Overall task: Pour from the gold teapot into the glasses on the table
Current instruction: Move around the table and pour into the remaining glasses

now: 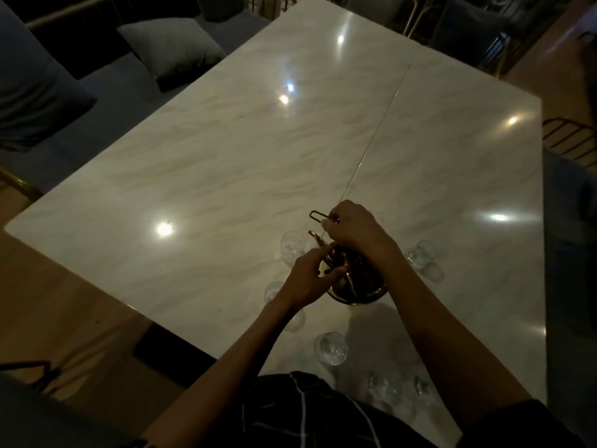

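Note:
The gold teapot [355,286] is near the front of the white marble table [226,156], tilted with its spout toward a clear glass [292,247] on its far left. My right hand [350,227] grips the teapot's thin wire handle from above. My left hand [310,276] rests against the pot's lid and side, fingers curled on it. Several more clear glasses stand around the pot: one at the right [421,253], one near me [332,347], one partly hidden under my left forearm [274,291]. Whether liquid is flowing cannot be made out in the dim light.
A few more glasses [397,389] cluster at the table's near edge by my lap. A thin seam [371,150] runs across the tabletop. Cushioned seating [168,50] lines the far left side, and chairs [465,30] stand beyond the far and right edges.

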Motion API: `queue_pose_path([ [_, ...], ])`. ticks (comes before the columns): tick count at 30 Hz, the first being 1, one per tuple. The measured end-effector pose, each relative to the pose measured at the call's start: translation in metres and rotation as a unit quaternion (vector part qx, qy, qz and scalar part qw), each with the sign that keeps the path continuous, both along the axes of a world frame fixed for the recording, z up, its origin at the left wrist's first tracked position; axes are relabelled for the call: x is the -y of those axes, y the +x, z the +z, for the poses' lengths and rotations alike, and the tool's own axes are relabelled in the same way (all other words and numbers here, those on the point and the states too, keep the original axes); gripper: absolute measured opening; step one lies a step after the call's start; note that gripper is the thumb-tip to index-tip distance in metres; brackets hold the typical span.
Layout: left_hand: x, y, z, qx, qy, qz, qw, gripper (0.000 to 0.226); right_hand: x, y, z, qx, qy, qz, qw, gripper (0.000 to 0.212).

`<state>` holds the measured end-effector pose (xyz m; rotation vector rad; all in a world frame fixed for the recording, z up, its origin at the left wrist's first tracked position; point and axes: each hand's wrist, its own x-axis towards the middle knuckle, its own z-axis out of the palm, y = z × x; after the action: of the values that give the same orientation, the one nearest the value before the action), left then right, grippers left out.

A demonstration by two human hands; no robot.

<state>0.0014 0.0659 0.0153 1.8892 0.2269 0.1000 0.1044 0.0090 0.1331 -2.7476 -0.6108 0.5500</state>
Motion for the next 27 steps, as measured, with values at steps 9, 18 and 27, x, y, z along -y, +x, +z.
queue_pose_path([
  [9,0.005,0.003,0.010,0.006,-0.016,0.009,1.000,0.053,-0.001,0.002,0.017,0.007,-0.012,0.010,1.000,0.033],
  [18,0.012,0.006,0.022,0.029,-0.019,0.024,0.999,0.052,0.002,0.005,0.034,0.028,-0.017,0.022,0.999,0.034],
  [27,0.023,0.008,0.026,0.044,-0.015,0.036,0.998,0.053,0.010,0.005,0.045,0.038,-0.015,0.036,0.999,0.032],
])
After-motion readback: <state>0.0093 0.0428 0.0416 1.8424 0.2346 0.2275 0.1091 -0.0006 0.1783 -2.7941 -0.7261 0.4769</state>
